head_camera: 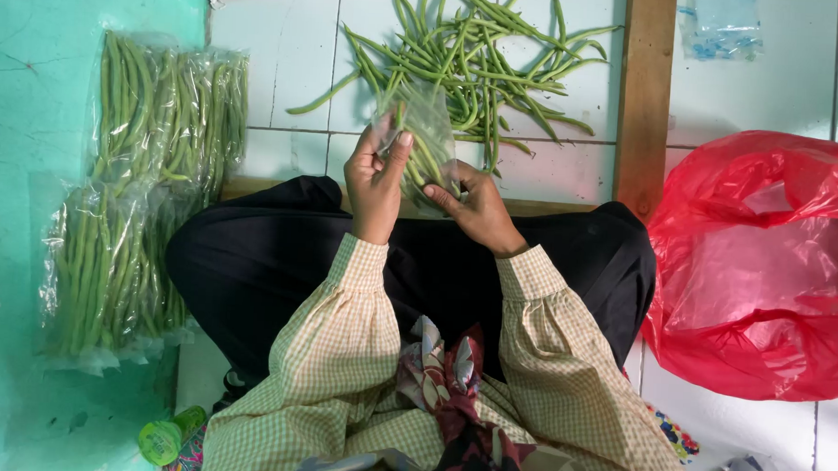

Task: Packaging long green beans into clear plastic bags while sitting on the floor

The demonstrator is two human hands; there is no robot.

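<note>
A small clear plastic bag (426, 137) partly filled with green beans (429, 165) is standing roughly upright above the lap, its open mouth pointing away from the person. The beans are lying lengthwise inside, showing through the crinkled, glossy film.

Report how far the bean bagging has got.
Done: packed bags of beans lie stacked beside the person. In hand: the left hand and right hand hold a clear bag with a few beans in it. Left: the loose bean pile ahead.
</note>
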